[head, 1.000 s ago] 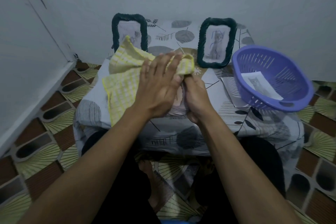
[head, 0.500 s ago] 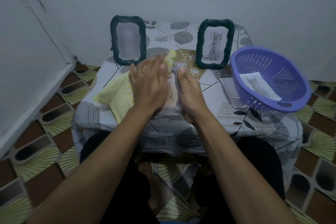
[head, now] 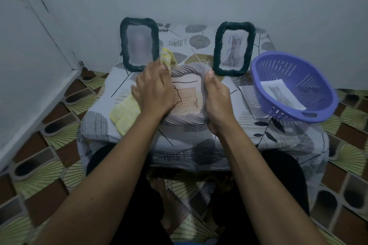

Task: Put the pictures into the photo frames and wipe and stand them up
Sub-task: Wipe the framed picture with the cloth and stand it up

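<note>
A grey rope-edged photo frame (head: pixel 189 71) with a line-drawing picture in it lies in front of me on the small table (head: pixel 278 135). My right hand (head: pixel 218 98) grips its right edge. My left hand (head: pixel 153 89) holds a yellow checked cloth (head: pixel 125 113) against the frame's left side; one end of the cloth sticks up past my fingers. Two dark green frames stand at the back: the left frame (head: pixel 139 43) shows a blurred picture, the right frame (head: pixel 234 48) shows a cat drawing.
A purple plastic basket (head: pixel 294 85) stands tilted at the table's right with a cat picture (head: pixel 281 94) inside, and a sheet of paper (head: pixel 249 97) lies under it. Walls close in behind and on the left. Patterned floor tiles surround the table.
The cloth has come down from the top of the grey frame to its left side, uncovering the picture. My left hand has moved left with it; my right hand still holds the frame's right edge.
</note>
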